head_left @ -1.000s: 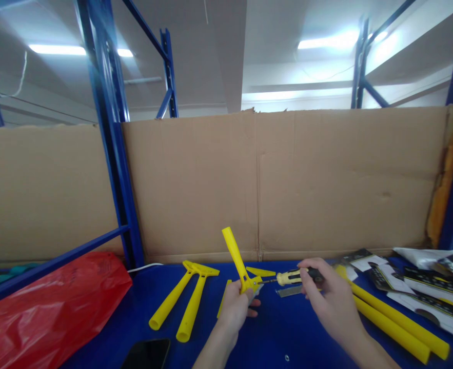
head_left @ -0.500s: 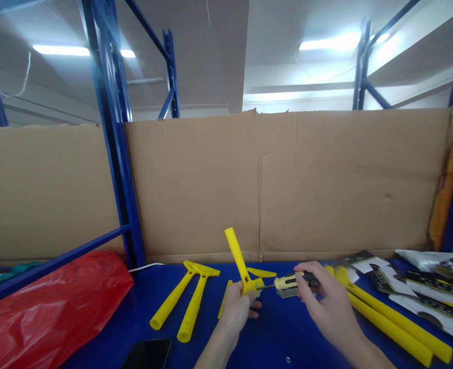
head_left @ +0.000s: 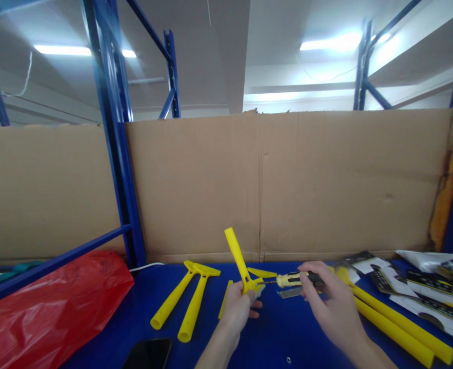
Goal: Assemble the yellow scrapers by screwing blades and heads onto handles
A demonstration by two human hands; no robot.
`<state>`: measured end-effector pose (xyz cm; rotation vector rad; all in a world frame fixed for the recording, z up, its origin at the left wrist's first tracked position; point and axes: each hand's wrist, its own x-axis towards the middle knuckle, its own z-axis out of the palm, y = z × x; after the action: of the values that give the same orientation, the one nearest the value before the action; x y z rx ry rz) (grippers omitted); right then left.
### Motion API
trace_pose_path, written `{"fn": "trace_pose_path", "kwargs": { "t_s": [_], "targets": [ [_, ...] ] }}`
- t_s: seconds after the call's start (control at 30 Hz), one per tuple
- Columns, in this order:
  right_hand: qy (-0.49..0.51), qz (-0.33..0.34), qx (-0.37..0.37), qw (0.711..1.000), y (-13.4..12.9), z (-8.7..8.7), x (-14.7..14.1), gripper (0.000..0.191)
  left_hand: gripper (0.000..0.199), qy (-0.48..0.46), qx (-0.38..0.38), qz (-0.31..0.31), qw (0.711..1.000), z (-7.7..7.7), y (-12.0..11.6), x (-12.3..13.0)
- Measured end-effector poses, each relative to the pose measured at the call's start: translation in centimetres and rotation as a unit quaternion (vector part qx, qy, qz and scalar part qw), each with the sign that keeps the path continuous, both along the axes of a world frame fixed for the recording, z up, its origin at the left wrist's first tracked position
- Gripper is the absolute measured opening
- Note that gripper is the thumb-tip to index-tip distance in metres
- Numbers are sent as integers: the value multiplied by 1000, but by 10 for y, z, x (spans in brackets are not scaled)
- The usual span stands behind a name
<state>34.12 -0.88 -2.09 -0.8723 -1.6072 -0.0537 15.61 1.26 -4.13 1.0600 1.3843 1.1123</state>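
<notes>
Above the table [head_left: 276, 335], right hand [head_left: 329, 300] was closed on the screwdriver [head_left: 288, 280], left hand [head_left: 237, 307] around the yellow tool [head_left: 236, 251] near its head [head_left: 252, 284]; judged light, stiff, best held there.

I log a blue tabletop [head_left: 276, 333] bearing, from its left, a crumpled red plastic bag [head_left: 76, 302], a white cord [head_left: 148, 266] near the back edge, and two yellow T-shaped handles [head_left: 192, 307], heads together at the far end and open tube ends toward me. Near the front edge I record a black, phone-like slab [head_left: 149, 352], cut off by the frame, and a small shiny piece [head_left: 288, 360], too small to identify. Mid-table I note a narrow yellow strip [head_left: 225, 300], a flat yellow piece [head_left: 262, 272] and a grey metallic strip [head_left: 290, 293]; at right, two long yellow tubes [head_left: 397, 324] lie side by side near overlapping black-and-white packaging [head_left: 437, 290].
</notes>
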Motion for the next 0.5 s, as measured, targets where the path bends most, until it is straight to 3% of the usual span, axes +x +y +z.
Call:
{"fn": "trace_pose_path", "kwargs": {
  "t_s": [0.5],
  "targets": [
    [18,32,-70,997,-3,2,-6,13,16,-6,7,5,1000,1,-2,0]
  ]
}}
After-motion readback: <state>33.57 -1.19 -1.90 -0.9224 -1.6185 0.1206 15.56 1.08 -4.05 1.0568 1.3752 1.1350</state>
